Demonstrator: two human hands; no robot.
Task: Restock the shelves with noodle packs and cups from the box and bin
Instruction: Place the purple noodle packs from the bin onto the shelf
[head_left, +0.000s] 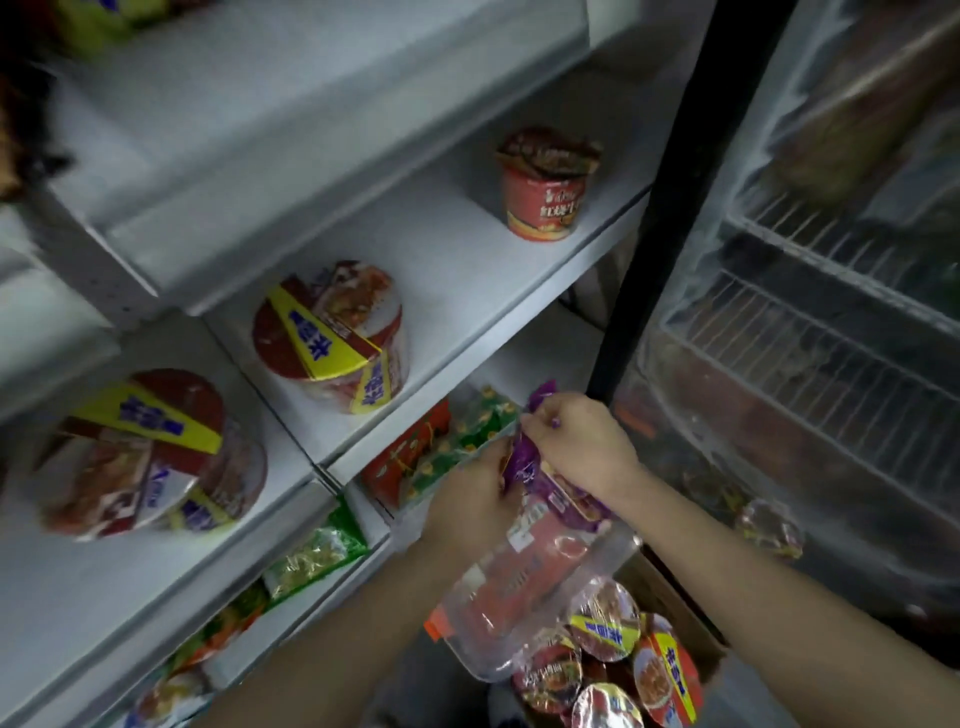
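Note:
Both hands hold a purple noodle pack (545, 483) at the mouth of the lower shelf. My right hand (576, 441) pinches its upper edge; my left hand (472, 499) grips its left side. A clear plastic multipack wrapper with red packs (524, 587) hangs below the hands. Green (467, 441) and red (410, 457) noodle packs stand on that shelf just left of the purple one. A cardboard box (675, 613) at lower right holds several noodle bowls (605, 618).
The middle white shelf (457, 291) carries a red noodle cup (545, 187) and two wrapped bowl packs (332, 338) (140, 457). More green packs (311, 556) lie lower left. A black-framed glass fridge door (779, 312) stands close on the right.

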